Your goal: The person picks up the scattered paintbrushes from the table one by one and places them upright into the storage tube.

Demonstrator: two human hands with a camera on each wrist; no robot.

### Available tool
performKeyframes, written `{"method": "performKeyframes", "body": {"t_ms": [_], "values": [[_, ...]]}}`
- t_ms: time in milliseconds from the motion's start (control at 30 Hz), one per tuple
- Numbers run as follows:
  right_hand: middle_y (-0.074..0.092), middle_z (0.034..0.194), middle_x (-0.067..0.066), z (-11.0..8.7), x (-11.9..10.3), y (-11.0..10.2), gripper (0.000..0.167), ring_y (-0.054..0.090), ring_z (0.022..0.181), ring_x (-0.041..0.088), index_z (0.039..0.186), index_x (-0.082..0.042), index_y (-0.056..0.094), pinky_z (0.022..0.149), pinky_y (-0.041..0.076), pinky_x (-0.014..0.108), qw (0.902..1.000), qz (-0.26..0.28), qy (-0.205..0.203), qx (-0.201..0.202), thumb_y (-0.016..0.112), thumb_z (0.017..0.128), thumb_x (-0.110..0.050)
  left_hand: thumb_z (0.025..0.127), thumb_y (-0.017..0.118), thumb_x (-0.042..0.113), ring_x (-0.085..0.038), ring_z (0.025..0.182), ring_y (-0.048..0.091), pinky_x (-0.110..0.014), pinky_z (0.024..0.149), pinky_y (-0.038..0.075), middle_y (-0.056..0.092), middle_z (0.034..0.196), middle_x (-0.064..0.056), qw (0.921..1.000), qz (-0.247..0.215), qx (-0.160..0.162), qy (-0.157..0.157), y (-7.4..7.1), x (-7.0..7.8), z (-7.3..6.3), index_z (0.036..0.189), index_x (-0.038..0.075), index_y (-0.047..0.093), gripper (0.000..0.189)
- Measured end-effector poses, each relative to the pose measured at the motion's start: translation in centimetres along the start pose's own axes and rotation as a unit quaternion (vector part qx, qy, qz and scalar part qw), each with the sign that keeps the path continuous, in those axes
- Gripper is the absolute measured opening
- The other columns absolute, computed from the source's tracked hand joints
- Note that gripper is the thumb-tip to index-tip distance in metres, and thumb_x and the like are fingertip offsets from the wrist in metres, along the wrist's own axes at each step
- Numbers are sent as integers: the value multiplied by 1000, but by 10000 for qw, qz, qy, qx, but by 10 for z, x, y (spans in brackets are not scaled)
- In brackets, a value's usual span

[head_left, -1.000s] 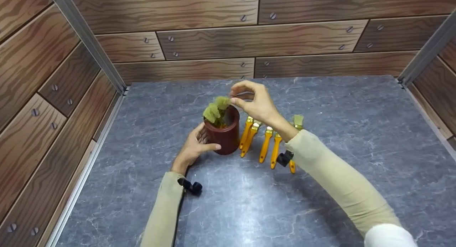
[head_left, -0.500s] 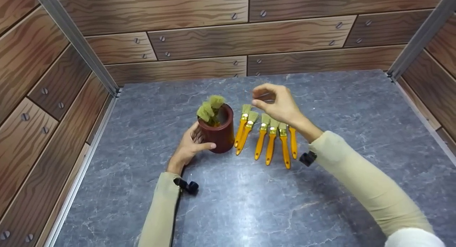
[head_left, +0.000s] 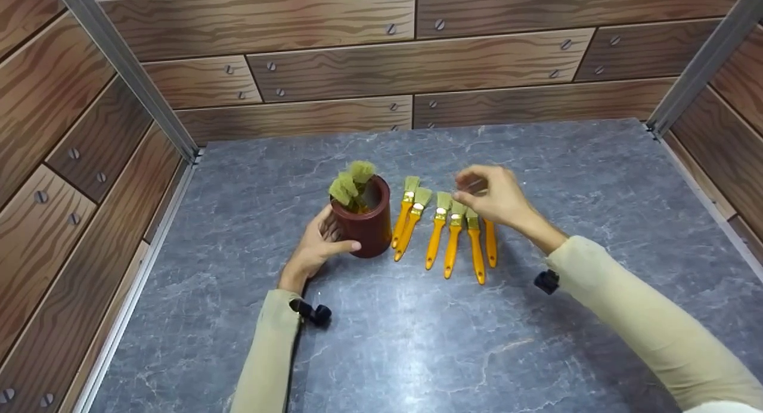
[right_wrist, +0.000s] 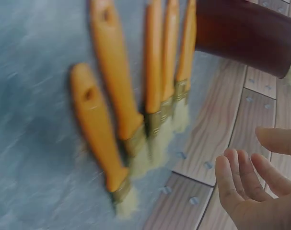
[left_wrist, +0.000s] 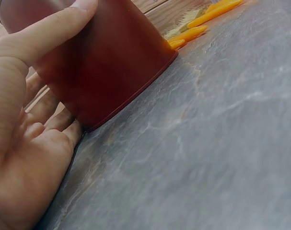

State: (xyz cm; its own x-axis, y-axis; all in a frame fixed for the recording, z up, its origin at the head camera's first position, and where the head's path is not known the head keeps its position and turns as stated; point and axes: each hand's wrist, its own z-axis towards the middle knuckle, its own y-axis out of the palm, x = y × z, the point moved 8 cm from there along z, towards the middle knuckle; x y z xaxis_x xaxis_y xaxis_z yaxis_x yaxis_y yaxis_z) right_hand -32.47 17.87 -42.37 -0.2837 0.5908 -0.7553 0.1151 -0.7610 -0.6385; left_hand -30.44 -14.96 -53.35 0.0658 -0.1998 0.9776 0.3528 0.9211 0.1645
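A dark red round pot (head_left: 368, 234) stands upright on the table, left of centre in the head view. My left hand (head_left: 314, 246) holds it from the left, thumb across the front and fingers behind. Paintbrushes (head_left: 344, 188) stand in the pot, their pale green bristles above its rim and their handles hidden inside. To its right lie several flat paintbrushes (head_left: 451, 244) with orange handles, bristles pointing away from me. Above the rightmost bristles is my right hand (head_left: 499, 197), fingers loosely bent and holding nothing. The right wrist view shows that hand (right_wrist: 260, 196) apart from the brushes (right_wrist: 99, 129).
The grey marbled table (head_left: 381, 341) is enclosed by a wood-plank-patterned back wall (head_left: 334, 79) and side walls with metal corner posts (head_left: 128, 73). Cameras are strapped to the left wrist (head_left: 313, 313) and right wrist (head_left: 546, 280).
My right hand has left the bristles at the pot's rim and moved right, then lower, over the lying brushes. The left hand stays on the pot. The head view has shifted slightly.
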Motion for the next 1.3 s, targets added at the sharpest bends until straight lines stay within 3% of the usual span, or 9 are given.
{"method": "performKeyframes", "body": {"t_ms": [267, 467, 700, 800, 967, 1300], "values": [[77, 108, 25, -16, 27, -7, 24, 76, 96, 42, 115, 6, 75, 88, 66, 54, 9989, -458, 27, -78, 78, 95, -7, 79, 93, -2, -26, 159, 37, -32, 130, 35, 43, 169, -12, 10000, 36, -15, -25, 1, -2, 0, 168, 9, 33, 108], [78, 97, 21, -27, 46, -9, 18, 75, 87, 35, 107, 7, 76, 83, 66, 52, 9969, -775, 59, -103, 78, 93, -4, 79, 92, -4, -27, 159, 37, -34, 131, 34, 42, 169, -13, 10000, 17, -34, -29, 1, -1, 1, 168, 8, 32, 108], [78, 88, 13, -36, 65, -4, 13, 71, 76, 22, 95, 0, 77, 70, 64, 34, 9938, -1018, 269, -354, 83, 88, -9, 78, 94, -1, -26, 159, 38, -33, 130, 36, 44, 168, -12, 10000, 42, 43, -58, 0, -1, 1, 168, 8, 33, 108], [77, 83, 9, -39, 73, 0, 17, 67, 70, 16, 90, -2, 75, 63, 57, 27, 9918, -1082, 460, -508, 88, 85, -12, 79, 93, -2, -26, 159, 38, -34, 131, 35, 44, 169, -12, 10000, 60, 12, -42, 0, -1, 1, 168, 8, 33, 108], [74, 77, 5, -41, 81, 1, 25, 62, 66, 13, 87, -5, 72, 61, 52, 25, 9879, -1180, 748, -667, 92, 85, -22, 79, 93, -1, -26, 159, 38, -36, 132, 33, 44, 169, -11, 10000, 89, -24, 8, 1, -1, 1, 168, 10, 33, 108], [77, 85, 7, -41, 95, 0, 39, 68, 68, 12, 102, -1, 73, 59, 60, 25, 9724, -765, 2029, -862, 94, 83, -27, 80, 92, -3, -23, 158, 39, -33, 131, 33, 44, 168, -9, 9999, 134, -28, 39, 0, -1, 0, 168, 11, 34, 106]]}}
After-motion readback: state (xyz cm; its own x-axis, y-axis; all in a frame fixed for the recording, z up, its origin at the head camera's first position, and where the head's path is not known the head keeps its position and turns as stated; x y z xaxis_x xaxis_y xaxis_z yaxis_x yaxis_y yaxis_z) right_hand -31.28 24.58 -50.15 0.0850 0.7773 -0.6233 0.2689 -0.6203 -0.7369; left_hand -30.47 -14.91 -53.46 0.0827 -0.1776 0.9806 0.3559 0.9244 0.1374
